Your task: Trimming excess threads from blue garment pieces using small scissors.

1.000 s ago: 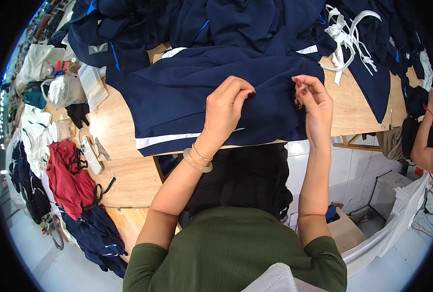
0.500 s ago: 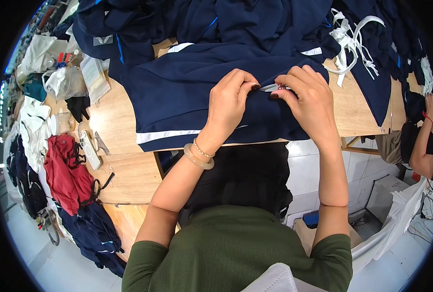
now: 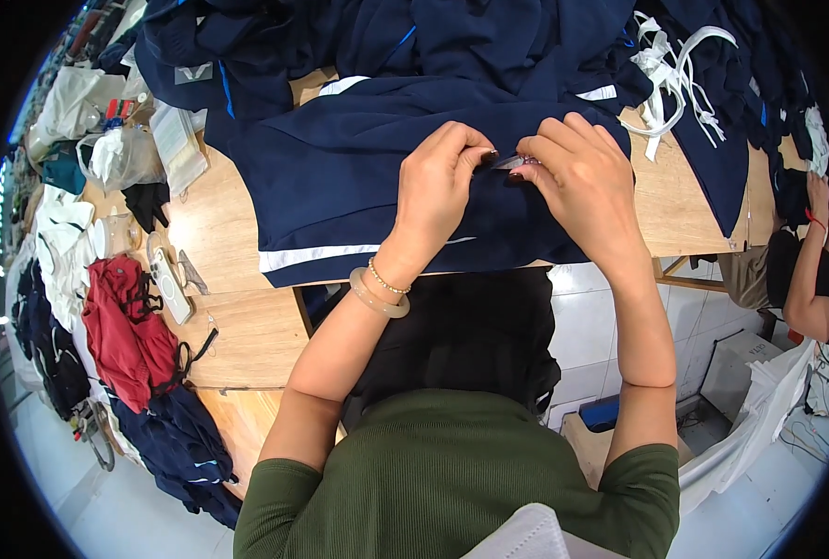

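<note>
Near the counter [image 3: 237, 233] front edge, the left hand [image 3: 438, 186] and right hand [image 3: 582, 182], now touching, pinch a small metal piece [image 3: 510, 162] on the navy garment [image 3: 340, 177]; bare wood lies left.

1. Both forearms rise from the lower edge and angle inward, so the hands meet near the middle.
2. The left hand [image 3: 438, 191] is curled, knuckles up, its fingers [image 3: 475, 149] pinched together at the tips.
3. The right hand [image 3: 582, 182] mirrors it, fingers bent and pinched, fingertips almost touching the left's.
4. The left wrist is bent and wears two bracelets; the right wrist is straight.
</note>
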`<state>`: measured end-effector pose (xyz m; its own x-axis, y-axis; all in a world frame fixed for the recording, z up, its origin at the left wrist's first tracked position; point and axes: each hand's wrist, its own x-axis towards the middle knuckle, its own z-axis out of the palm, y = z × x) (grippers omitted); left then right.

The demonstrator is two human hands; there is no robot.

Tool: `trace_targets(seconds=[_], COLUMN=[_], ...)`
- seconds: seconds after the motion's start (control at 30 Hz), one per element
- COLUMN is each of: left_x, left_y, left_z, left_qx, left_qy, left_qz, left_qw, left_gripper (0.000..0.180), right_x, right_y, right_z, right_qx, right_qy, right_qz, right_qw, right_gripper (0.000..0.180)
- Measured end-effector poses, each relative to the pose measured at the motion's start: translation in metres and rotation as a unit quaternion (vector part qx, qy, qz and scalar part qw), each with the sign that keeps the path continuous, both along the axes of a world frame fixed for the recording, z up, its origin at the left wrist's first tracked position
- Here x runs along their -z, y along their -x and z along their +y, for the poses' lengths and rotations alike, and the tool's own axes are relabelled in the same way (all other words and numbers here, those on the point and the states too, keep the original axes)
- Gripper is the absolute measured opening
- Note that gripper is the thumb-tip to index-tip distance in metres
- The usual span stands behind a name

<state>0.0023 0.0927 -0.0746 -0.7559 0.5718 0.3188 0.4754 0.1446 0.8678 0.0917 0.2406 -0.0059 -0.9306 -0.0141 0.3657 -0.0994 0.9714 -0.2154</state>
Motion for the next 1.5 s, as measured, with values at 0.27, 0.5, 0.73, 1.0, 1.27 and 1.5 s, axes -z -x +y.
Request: trace_targets(seconds=[0.27,0.5,0.73,1.0,1.27,1.5], left_x=[-0.027,0.027,0.007,-0.018,-0.061,-0.088], left_y=[0.063,0.069,0.033,0.028,0.014,0.016], left_z=[-0.118,-0.289,-0.255,-0.233,-0.162,-0.122], left_qx=[-0.246,-0.327,-0.257,-0.167,0.031,0.125], left_qy=[-0.017,0.202,0.167,-0.079,-0.23,-0.059], left_qz=[-0.031,-0.207,-0.317,-0.369,-0.42,-0.338], left_qw=[0.969,0.9,0.897,0.911,0.877,0.931], left_gripper=[0.029,0.031,0.032,0.009,0.014,0.019], right_x=[-0.002,0.052,0.071,0.041,-0.021,-0.02], right_y=[-0.05,-0.058,-0.055,-0.036,0.02,0.024], right_z=[0.041,0.026,0.04,-0.016,-0.108,-0.092], right_qx=[0.18,-0.019,0.016,0.001,-0.078,0.016], right_qy=[0.499,0.896,0.871,0.761,0.599,0.635], right_qz=[0.1,0.02,0.042,0.018,-0.065,0.044], right_qw=[0.842,0.444,0.489,0.648,0.794,0.771], right_gripper=[0.028,0.048,0.041,0.022,0.018,0.011])
